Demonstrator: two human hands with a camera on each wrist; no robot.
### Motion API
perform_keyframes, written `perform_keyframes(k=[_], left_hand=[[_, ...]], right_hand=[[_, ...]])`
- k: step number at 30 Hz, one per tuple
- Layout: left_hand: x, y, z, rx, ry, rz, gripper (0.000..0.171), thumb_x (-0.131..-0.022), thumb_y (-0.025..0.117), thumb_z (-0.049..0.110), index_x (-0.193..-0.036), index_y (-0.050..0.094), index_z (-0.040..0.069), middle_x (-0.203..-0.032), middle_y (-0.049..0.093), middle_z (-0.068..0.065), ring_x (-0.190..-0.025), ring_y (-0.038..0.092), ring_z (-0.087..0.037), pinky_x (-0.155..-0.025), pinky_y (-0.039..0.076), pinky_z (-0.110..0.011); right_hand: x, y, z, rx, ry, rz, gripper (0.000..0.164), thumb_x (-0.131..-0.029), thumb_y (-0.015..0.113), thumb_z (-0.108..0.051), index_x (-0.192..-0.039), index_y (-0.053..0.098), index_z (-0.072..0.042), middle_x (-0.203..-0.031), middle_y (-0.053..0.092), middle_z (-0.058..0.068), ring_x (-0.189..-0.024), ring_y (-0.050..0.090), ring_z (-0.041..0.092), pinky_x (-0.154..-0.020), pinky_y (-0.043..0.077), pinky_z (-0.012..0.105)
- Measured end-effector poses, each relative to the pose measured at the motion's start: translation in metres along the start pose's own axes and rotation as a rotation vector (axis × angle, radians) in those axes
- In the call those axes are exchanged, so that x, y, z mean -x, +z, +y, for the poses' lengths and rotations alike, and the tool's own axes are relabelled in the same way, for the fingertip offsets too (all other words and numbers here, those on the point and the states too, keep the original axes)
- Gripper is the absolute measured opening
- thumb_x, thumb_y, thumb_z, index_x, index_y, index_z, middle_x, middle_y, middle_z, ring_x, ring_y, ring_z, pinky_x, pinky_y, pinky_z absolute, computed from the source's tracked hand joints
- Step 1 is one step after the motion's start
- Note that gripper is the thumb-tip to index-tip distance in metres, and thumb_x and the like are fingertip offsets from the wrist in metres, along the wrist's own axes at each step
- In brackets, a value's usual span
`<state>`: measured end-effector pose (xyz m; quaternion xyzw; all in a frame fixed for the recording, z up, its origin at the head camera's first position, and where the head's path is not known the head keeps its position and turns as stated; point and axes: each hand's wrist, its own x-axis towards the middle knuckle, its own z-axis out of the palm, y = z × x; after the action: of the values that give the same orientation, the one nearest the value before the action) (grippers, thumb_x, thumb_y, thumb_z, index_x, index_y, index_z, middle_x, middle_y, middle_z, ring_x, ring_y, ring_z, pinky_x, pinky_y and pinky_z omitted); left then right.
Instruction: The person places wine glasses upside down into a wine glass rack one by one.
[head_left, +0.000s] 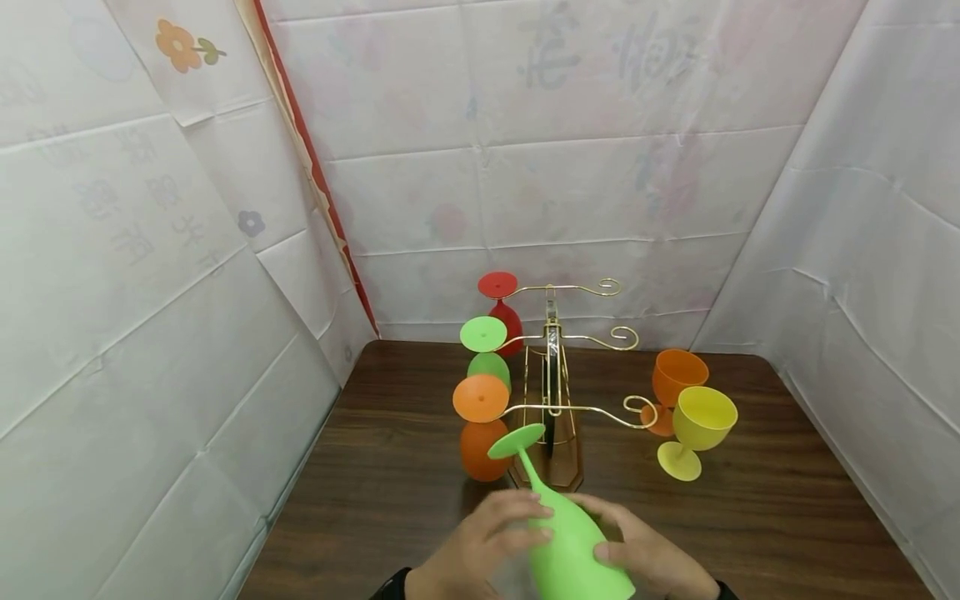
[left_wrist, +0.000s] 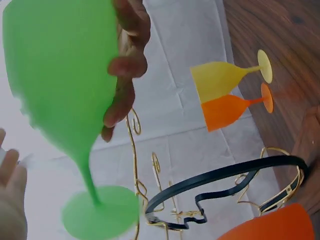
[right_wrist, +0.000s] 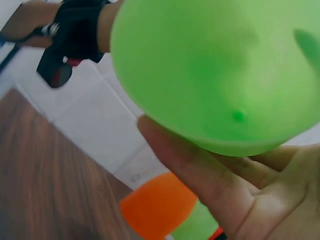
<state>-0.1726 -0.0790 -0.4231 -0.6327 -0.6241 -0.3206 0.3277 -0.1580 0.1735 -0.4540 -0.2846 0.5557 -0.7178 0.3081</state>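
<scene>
A bright green plastic goblet is tilted in the air at the table's front, its foot up and its bowl mouth toward me. My right hand grips the bowl, thumb on one side and fingers round the other. My left hand is at the bowl's left side, fingers extended; in the left wrist view its fingers appear apart from the goblet. Just beyond the green foot stands a gold wire rack on a wooden base, with red, green and orange goblets upside down along its left side.
On the right of the dark wooden table, an orange goblet and a yellow goblet stand upright close together. The rack's curled right arms stick out toward them. White sheets enclose the back and sides.
</scene>
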Motion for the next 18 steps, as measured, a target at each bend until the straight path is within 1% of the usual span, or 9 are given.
perform_keyframes(k=[2,3,5,7,9,13,15,16,18], left_hand=[[0.0,-0.001,-0.003,0.043,-0.065,0.125,0.063,-0.091,0.057,0.045,-0.119,0.049,-0.01,-0.121,0.049,-0.025,-0.115,0.047,-0.034,-0.096,0.044,-0.036],[0.001,0.0,-0.002,0.069,-0.12,0.179,0.064,-0.09,0.06,0.043,-0.12,0.048,-0.012,-0.121,0.049,-0.025,-0.115,0.047,-0.032,-0.095,0.044,-0.036],[0.004,0.002,0.0,0.146,-0.265,0.251,0.066,-0.087,0.065,0.038,-0.124,0.045,-0.013,-0.124,0.048,-0.022,-0.116,0.047,-0.028,-0.093,0.045,-0.033],[0.008,0.004,0.003,0.239,-0.431,0.275,0.063,-0.088,0.066,0.03,-0.129,0.042,-0.011,-0.128,0.046,-0.019,-0.117,0.047,-0.022,-0.091,0.045,-0.031],[0.011,0.006,0.007,0.359,-0.584,0.249,0.061,-0.089,0.066,0.022,-0.135,0.038,-0.006,-0.132,0.044,-0.016,-0.116,0.047,-0.021,-0.091,0.046,-0.032],[0.012,0.008,0.011,0.636,-0.878,0.121,0.061,-0.092,0.062,0.014,-0.143,0.03,0.008,-0.142,0.038,-0.011,-0.121,0.044,-0.018,-0.098,0.042,-0.035],[0.012,0.009,0.011,0.735,-0.96,0.055,0.063,-0.092,0.061,0.014,-0.145,0.028,0.012,-0.145,0.036,-0.009,-0.124,0.044,-0.018,-0.101,0.04,-0.037],[0.012,0.01,0.011,0.768,-0.983,0.026,0.063,-0.092,0.061,0.014,-0.146,0.028,0.014,-0.145,0.036,-0.008,-0.125,0.043,-0.016,-0.101,0.04,-0.036],[0.011,0.012,0.011,0.815,-0.977,-0.012,0.065,-0.091,0.062,0.013,-0.146,0.028,0.016,-0.144,0.038,-0.009,-0.125,0.044,-0.015,-0.1,0.042,-0.036]], right_hand=[[0.002,0.004,-0.005,0.119,-0.016,0.086,0.07,-0.092,0.054,-0.041,-0.146,0.028,-0.004,-0.13,0.049,0.006,-0.108,0.057,0.019,-0.085,0.052,0.036],[0.003,0.007,-0.008,0.157,-0.021,0.118,0.07,-0.091,0.057,-0.039,-0.146,0.029,-0.006,-0.131,0.049,0.006,-0.108,0.056,0.019,-0.085,0.051,0.036],[0.002,0.013,-0.012,0.246,-0.08,0.167,0.069,-0.09,0.06,-0.032,-0.146,0.029,-0.006,-0.133,0.047,0.007,-0.11,0.053,0.018,-0.085,0.05,0.035],[0.001,0.02,-0.014,0.337,-0.146,0.217,0.068,-0.088,0.062,-0.025,-0.146,0.03,-0.008,-0.133,0.049,0.007,-0.11,0.052,0.017,-0.083,0.05,0.033],[0.0,0.025,-0.014,0.418,-0.197,0.268,0.07,-0.085,0.064,-0.019,-0.146,0.031,-0.01,-0.132,0.05,0.006,-0.109,0.052,0.016,-0.082,0.049,0.032],[-0.003,0.03,-0.013,0.617,-0.318,0.358,0.077,-0.079,0.071,-0.015,-0.145,0.031,-0.008,-0.131,0.052,0.006,-0.109,0.053,0.014,-0.081,0.049,0.03],[-0.004,0.032,-0.013,0.692,-0.383,0.385,0.082,-0.077,0.074,-0.013,-0.145,0.03,-0.004,-0.13,0.052,0.006,-0.107,0.054,0.014,-0.079,0.05,0.03],[-0.005,0.032,-0.013,0.705,-0.402,0.393,0.084,-0.075,0.075,-0.012,-0.145,0.03,-0.003,-0.13,0.052,0.006,-0.106,0.056,0.014,-0.078,0.051,0.03],[-0.006,0.034,-0.013,0.715,-0.423,0.406,0.087,-0.074,0.077,-0.01,-0.145,0.028,0.0,-0.13,0.051,0.006,-0.102,0.058,0.014,-0.074,0.054,0.031]])
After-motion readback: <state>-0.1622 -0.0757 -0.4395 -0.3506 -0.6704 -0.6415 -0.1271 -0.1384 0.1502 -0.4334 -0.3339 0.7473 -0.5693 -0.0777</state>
